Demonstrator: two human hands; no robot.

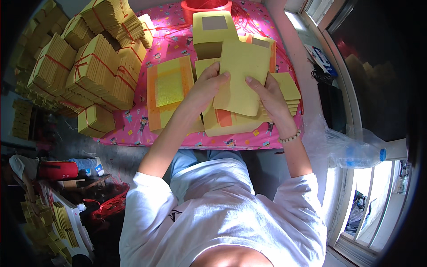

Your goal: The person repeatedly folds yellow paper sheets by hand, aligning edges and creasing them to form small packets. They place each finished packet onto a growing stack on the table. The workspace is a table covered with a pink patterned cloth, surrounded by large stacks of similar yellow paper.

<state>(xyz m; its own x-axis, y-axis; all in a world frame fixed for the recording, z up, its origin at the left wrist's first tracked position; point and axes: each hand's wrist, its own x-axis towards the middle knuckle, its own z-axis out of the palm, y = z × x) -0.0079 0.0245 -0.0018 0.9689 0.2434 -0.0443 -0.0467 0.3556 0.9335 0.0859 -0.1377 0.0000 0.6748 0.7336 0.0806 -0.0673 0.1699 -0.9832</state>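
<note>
Above the table, my left hand (pixel 205 91) and my right hand (pixel 272 97) hold a rectangular yellow paper sheet (pixel 242 75) between them. Each has a thumb on its face and the other fingers behind. Whether it is one sheet or a few, I cannot tell. Under it lies a yellow paper stack with an orange band (pixel 224 118), partly covered. To the left is another paper stack with a gold square (pixel 168 89) on an orange ground. A yellow stack with a grey square (pixel 215 22) rises behind the held paper. Beside my right hand sits a plain yellow stack (pixel 287 86).
Red-tied yellow paper bundles (pixel 91 66) are piled at the left on a pink patterned tablecloth (pixel 133 120). A red basin (pixel 205 6) and red strings (pixel 255 22) are at the back. A plastic bottle (pixel 360 153) lies right. Another person (pixel 24 171) is lower left.
</note>
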